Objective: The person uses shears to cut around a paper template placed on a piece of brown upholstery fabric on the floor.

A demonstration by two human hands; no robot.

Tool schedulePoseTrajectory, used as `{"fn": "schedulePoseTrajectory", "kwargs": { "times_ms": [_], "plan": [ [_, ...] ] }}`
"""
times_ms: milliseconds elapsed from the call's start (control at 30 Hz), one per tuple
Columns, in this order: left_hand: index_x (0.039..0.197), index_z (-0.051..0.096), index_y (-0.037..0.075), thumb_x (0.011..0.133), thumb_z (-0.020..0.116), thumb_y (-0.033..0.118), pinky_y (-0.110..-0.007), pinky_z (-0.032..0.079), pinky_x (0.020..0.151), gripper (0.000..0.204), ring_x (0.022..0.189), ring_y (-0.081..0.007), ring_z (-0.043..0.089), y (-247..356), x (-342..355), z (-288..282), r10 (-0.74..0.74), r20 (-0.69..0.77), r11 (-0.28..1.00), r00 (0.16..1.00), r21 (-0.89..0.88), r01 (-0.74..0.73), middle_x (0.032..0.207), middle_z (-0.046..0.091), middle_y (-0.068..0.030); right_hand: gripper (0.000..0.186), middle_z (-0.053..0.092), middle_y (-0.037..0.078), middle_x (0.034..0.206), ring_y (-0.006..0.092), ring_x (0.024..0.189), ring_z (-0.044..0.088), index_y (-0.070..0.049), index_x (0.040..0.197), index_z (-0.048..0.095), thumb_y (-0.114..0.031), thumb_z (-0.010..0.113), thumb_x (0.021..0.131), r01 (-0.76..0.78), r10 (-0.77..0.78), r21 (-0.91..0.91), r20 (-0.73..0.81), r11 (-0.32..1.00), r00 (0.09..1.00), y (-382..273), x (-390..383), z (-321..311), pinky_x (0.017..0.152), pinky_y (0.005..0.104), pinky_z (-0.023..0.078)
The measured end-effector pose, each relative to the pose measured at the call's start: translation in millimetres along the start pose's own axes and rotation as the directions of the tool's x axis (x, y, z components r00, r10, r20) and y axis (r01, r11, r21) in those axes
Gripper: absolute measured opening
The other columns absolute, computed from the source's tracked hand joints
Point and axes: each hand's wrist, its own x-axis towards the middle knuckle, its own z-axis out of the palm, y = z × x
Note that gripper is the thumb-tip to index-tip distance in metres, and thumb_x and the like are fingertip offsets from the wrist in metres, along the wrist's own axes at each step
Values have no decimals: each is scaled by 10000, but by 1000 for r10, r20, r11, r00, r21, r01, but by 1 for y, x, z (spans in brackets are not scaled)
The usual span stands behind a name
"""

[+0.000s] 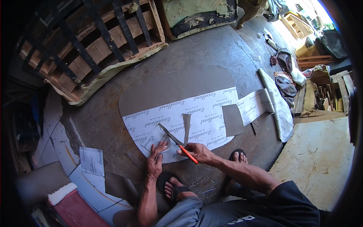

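Printed sheet: white-backed, lettered piece (204,125), flat on the dark floor (196,49), right in front of you; everything below is placed from it.
Scissors: orange-handled pair (177,141) over the sheet's lower left part, blades aimed up and left; can't tell how far apart they are.
Right hand: your right hand (198,153) is closed round the orange handles at the sheet's lower edge.
Left hand: your left hand (154,162) lies at the sheet's lower left edge, fingers stretched onto it; can't tell if it pinches anything.
Gray strip: narrow sliver (186,128) on the sheet, just right of the blades.
Gray rectangle: (233,120) lying over the sheet's right edge.
Gray panel: wide, round-cornered (177,85), bordering the sheet's top edge.
Printed band: (255,108) running off right of the sheet to a loose roll (279,109).
Offcuts: small printed one (91,161) and gray one (121,187), both lower left of the sheet.
Wooden frame: black-strapped (99,49), upper left of the sheet.
Your feet: sandaled, left one (175,187) below the sheet, right one (239,157) off its lower right.
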Motion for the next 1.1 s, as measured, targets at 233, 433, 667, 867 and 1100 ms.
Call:
{"fn": "schedulePoseTrajectory", "kwargs": {
  "times_ms": [233, 433, 667, 867, 1100],
  "plan": [
    [1239, 632, 26, 1089, 424, 250, -436, 133, 1253, 341, 1367, -263, 522, 0, 1, -4, -60, -31, 987, 998, -149, 55, 1350, 650, -174, 830, 660, 135, 772, 212, 739, 634, 66, 1023, 676, -744, 654, 845, 40, -39, 36, -41, 999, 998, 11, -1, 11, 672, 372, 512],
    [1191, 612, 28, 1089, 425, 242, -426, 122, 1260, 302, 1341, -272, 539, -6, -2, -10, -93, -37, 956, 995, -282, 79, 1336, 644, -218, 841, 679, 145, 815, 217, 762, 651, 76, 1060, 677, -739, 643, 857, 59, -60, -12, -104, 998, 993, 1, 16, 21, 673, 383, 517],
    [1172, 614, 30, 1093, 422, 254, -426, 130, 1257, 306, 1356, -279, 528, -11, -2, -13, -79, -70, 921, 994, -387, 46, 1323, 649, -222, 847, 692, 183, 844, 243, 802, 678, 85, 1089, 673, -731, 633, 867, 36, -35, 8, -85, 999, 996, -8, 15, 24, 705, 389, 528],
    [1164, 615, 42, 1079, 467, 257, -399, 158, 1243, 274, 1346, -284, 528, -11, -3, -15, -106, -88, 847, 991, -529, 44, 1307, 646, -261, 811, 694, 176, 800, 233, 781, 693, 83, 1034, 688, -709, 660, 862, 57, -53, 30, -133, 998, 990, -9, 25, 27, 692, 384, 529],
    [1166, 614, 52, 1077, 478, 260, -393, 215, 1218, 264, 1325, -289, 539, -26, -7, -13, -98, -88, 831, 991, -556, 33, 1306, 641, -267, 720, 680, 181, 768, 232, 746, 682, 54, 1003, 684, -656, 679, 883, 47, -43, 22, -146, 999, 988, -16, 24, 23, 668, 406, 526]
  ]
}}
